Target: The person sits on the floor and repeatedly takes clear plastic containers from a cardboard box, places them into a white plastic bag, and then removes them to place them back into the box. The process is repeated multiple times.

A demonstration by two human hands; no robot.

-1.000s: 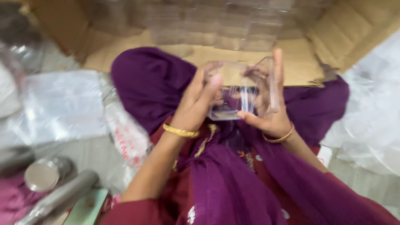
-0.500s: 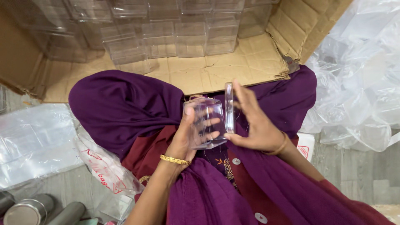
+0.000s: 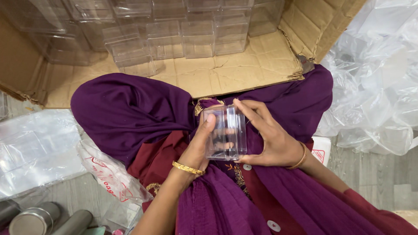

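Note:
I hold a small clear plastic box (image 3: 226, 132) over my lap, which is covered in purple cloth (image 3: 130, 113). My left hand (image 3: 198, 150) grips the box's left side, thumb up along its edge. On the right side, my right hand (image 3: 267, 137) presses its fingers against the box's lid. Both wrists wear gold bangles. The box looks empty.
A large open cardboard carton (image 3: 244, 72) lies ahead, with several clear plastic boxes (image 3: 174, 37) stacked at its back. Crumpled clear plastic wrap (image 3: 374, 82) is piled at the right, flat plastic bags (image 3: 35, 148) at the left. Metal cylinders (image 3: 35, 219) lie at the bottom left.
The view has swung toward the carton. The clear box was open with its lid held apart; now both hands press it together.

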